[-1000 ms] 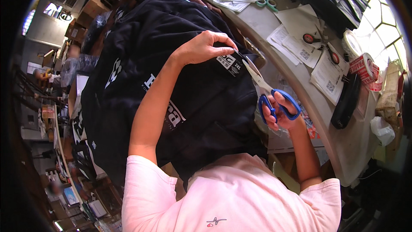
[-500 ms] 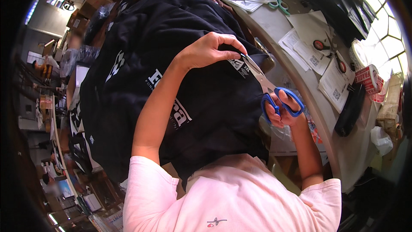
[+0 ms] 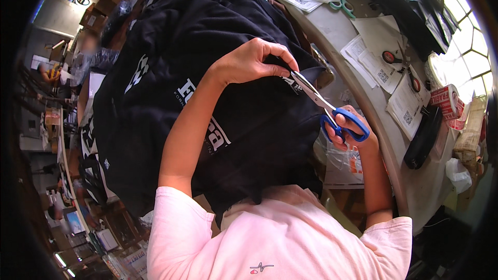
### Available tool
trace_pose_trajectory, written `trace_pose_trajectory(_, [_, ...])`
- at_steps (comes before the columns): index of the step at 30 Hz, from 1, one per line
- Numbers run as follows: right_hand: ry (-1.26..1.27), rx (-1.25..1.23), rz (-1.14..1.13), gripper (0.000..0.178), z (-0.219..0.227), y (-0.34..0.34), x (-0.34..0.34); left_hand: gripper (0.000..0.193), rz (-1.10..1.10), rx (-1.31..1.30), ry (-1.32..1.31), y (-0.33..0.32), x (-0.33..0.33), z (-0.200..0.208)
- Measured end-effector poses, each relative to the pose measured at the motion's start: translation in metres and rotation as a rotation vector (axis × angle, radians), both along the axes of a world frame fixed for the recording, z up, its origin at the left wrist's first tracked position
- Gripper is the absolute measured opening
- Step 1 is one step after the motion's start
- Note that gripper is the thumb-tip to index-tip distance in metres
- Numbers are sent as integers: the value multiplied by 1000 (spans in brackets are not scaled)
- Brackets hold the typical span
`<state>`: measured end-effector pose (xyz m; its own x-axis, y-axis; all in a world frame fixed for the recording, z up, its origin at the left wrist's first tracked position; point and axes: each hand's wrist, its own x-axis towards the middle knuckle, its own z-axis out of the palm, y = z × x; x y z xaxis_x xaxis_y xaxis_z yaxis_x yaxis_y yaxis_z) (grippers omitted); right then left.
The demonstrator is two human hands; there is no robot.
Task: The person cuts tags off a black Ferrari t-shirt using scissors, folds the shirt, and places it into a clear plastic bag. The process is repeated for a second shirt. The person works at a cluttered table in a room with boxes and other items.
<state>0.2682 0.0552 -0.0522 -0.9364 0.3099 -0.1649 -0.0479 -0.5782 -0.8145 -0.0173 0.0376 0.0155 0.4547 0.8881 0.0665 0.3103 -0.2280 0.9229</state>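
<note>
Spread in front of me is black clothing (image 3: 249, 124) with white printing, bunched into a large heap. My left hand (image 3: 251, 62) reaches over it, thumb and fingers pinched at a piece of the black garment near its right edge. The exact bit between the fingertips is mostly hidden. My right hand (image 3: 354, 130) grips the blue-handled scissors (image 3: 317, 97), fingers through the loops. Their blades point up and left, with the tips right at my left fingertips and a dark fold of cloth beside them. The blades look nearly together.
Along the right runs a pale table (image 3: 363, 85) carrying printed sheets (image 3: 371, 67), teal-handled scissors (image 3: 342, 5), black-and-red scissors (image 3: 399, 58), a black elongated object (image 3: 423, 140) and red-and-white tape (image 3: 448, 101). Clear plastic (image 3: 340, 158) lies below my right hand. A person (image 3: 85, 54) is at far left.
The scissors have turned slightly and their tips have dropped a little beside my left fingertips. My left hand keeps its pinch in nearly the same place, and the view has shifted slightly.
</note>
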Motion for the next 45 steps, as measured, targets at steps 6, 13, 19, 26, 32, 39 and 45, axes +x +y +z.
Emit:
trace_pose_trajectory(6, [29,-36,41,44,-3,2,-4,15,-11,16,5,-3,1,1])
trace_pose_trajectory(13, [32,-36,22,46,-9,0,-7,15,-19,-5,-42,-3,0,-2])
trace_pose_trajectory(19, [48,-41,27,42,-14,0,-8,15,-20,-25,-79,-3,-1,-4])
trace_pose_trajectory(26, [86,-69,8,42,-10,-6,-14,17,3,-12,-98,-4,-2,-6])
trace_pose_trajectory(32, [103,-101,2,41,-12,-7,-19,17,1,-16,-102,-4,-1,-8])
trace_pose_trajectory(39, [215,-220,67,42,-20,-5,-16,17,15,-43,-150,-4,1,-6])
trace_pose_trajectory(45, [176,-193,67,42,-23,-4,-12,18,8,-53,-148,-5,1,-6])
